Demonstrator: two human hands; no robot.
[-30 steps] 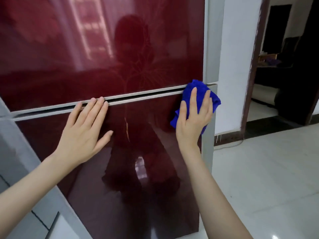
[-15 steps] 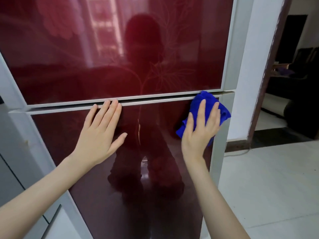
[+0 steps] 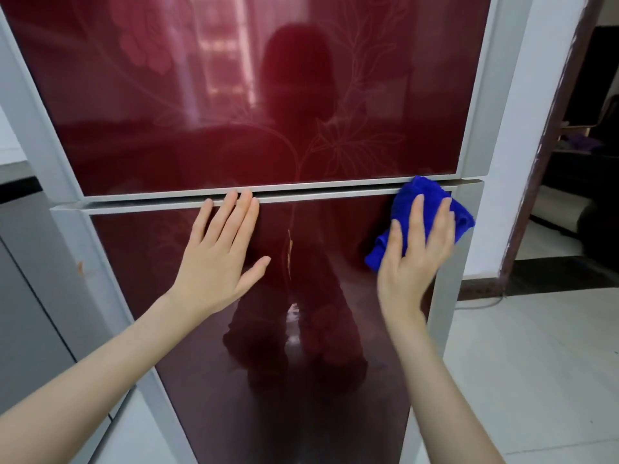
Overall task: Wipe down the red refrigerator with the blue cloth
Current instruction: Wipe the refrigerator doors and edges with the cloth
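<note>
The tall red glass-fronted refrigerator (image 3: 234, 112) with its silver-grey frame fills most of the view, its glossy floral-patterned doors mirroring the person. A narrow silver horizontal trim strip (image 3: 318, 194) divides the upper door from the lower one, running from nine o'clock to three o'clock across the middle. At three o'clock the fridge's right frame edge stands just beside a white plaster wall pillar (image 3: 522, 112), and below that, towards five o'clock, pale tiled floor (image 3: 536, 380) lies open. At nine o'clock a grey cabinet side (image 3: 30, 279) sits close against the left frame. The left hand (image 3: 217, 259) lies flat on the lower door, forearm coming up from seven o'clock, its four fingers straight and together with tips touching the trim strip, thumb splayed out towards three o'clock. The right hand (image 3: 412, 259), slightly blurred, rises from five o'clock and presses with straight, slightly parted fingers on the crumpled bright blue microfibre cloth (image 3: 464, 221). The cloth sits at the lower door's top right corner, its upper edge touching the trim strip and its right edge overlapping the frame.
</note>
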